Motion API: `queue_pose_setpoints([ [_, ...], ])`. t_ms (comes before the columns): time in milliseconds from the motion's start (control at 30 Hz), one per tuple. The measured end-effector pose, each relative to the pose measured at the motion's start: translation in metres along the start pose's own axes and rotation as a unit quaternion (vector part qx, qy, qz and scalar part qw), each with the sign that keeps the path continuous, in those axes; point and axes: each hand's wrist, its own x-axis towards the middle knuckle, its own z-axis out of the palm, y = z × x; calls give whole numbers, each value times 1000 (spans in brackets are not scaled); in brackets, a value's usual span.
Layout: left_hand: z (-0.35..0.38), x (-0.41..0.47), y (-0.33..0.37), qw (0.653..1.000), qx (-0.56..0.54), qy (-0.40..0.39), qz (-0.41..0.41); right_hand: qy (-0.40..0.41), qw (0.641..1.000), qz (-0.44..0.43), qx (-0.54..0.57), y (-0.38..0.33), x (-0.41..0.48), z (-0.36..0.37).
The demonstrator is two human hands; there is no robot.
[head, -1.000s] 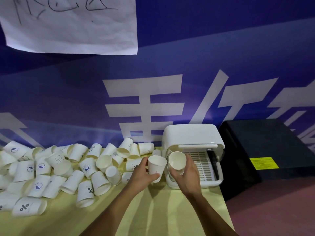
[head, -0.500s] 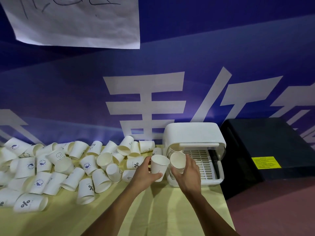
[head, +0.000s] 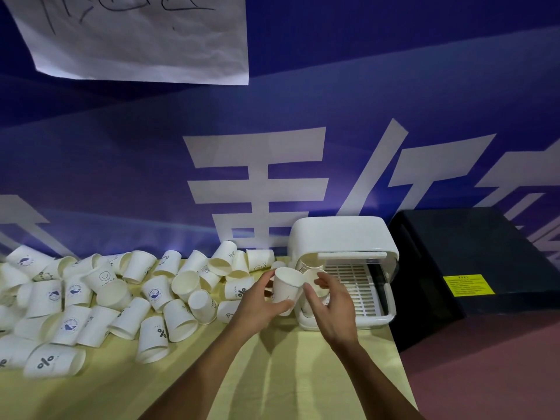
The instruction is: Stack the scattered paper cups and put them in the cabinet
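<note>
Several white paper cups [head: 121, 295] lie scattered on their sides across the left half of the yellow table [head: 272, 374]. My left hand [head: 257, 307] grips one upright paper cup [head: 286, 287] just left of the small white cabinet [head: 342, 234], whose front flap is lifted. My right hand [head: 331, 304] is at the cabinet's left opening, thumb and fingers curled around another cup [head: 318, 290] that stands inside on the slatted tray [head: 357, 286]. That cup is mostly hidden by my fingers.
A dark box [head: 472, 256] with a yellow label stands right of the cabinet, beyond the table's right edge. A blue banner wall with a paper sheet [head: 136, 34] runs close behind the table. Bare tabletop lies in front of me.
My right hand has carried its cup forward and down into the cabinet's left side. My left hand with its cup has moved right, closer to the cabinet.
</note>
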Motion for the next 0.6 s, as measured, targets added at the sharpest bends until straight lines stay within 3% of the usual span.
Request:
queue_pose_setpoints([
  [167,6,-4,13,999,-4,-33,31,-87,994,5,62,-15,0,-5],
  [300,9,-4,22,999,-4,-40,37,-62,995,3,75,-18,3,-9],
  [467,10,-1,16,999,-7,-34,10,52,995,14,84,-17,9,-23],
  [600,10,-1,7,999,-6,-30,-9,54,998,-3,29,-10,9,-23],
])
